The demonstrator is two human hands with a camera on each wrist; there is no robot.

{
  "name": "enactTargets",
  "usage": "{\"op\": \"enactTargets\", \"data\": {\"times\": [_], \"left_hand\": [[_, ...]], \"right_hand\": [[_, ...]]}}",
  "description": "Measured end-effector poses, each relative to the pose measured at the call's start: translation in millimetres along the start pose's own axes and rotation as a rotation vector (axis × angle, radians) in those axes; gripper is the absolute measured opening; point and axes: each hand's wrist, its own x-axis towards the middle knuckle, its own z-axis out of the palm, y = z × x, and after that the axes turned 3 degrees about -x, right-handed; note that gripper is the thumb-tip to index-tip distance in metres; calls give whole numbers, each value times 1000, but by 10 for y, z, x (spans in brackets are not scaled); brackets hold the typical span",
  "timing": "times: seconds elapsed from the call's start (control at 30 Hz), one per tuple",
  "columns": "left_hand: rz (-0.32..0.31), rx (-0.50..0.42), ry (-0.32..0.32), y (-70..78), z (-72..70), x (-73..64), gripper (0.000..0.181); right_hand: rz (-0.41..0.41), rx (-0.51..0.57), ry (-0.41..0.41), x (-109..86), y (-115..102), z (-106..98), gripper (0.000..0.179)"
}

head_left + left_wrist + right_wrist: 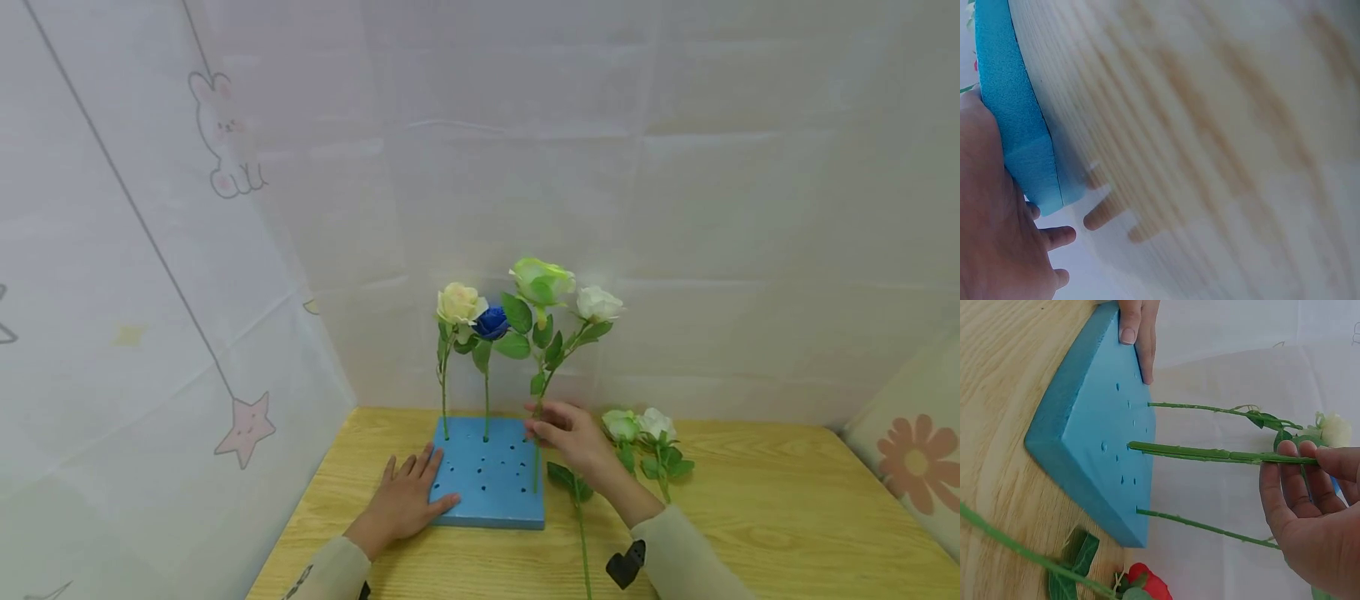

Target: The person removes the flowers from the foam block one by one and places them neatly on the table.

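Observation:
A blue foam board [491, 507] dotted with small holes lies on the table. My left hand [405, 502] rests at its left side, fingers spread and thumb on the top face. My right hand [573, 437] pinches the stem of a green-tinged white rose [542, 282] between thumb and fingers, bloom up. In the right wrist view the stem's lower end [1179, 450] overlaps the board's holed face. A cream rose [459, 303], a blue rose [491, 323] and a white rose [598, 304] stand upright along the board's back edge.
Right of the board lie a greenish rose [620, 425] and another white rose [656, 423]. A red rose [1150, 584] lies beside the board, its bloom hidden by my right arm in the head view. A pale cloth backdrop [480, 167] rises behind the wooden table [780, 517].

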Motion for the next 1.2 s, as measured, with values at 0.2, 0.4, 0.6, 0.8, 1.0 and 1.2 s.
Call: {"op": "enactTargets", "data": {"times": [0.2,0.4,0.6,0.8,1.0,1.2], "left_hand": [[-3,-11,-7,-14,3,4,93],[-12,-7,-19,-4,-34,-11,92],[-8,-9,-19,0,-36,-5,94],[8,-3,-5,-29,-12,17,95],[-8,8,-18,-12,-41,23,94],[5,-5,-12,-23,4,28,95]], "right_hand": [[-5,-49,-1,-154,23,-112,35],[-15,-84,-11,-311,60,-236,35],[-10,-65,-15,-469,98,-396,39],[32,-43,-25,-618,124,-606,48],[87,-44,-10,-765,139,-794,52],[132,-98,12,-949,101,-999,56]]}}
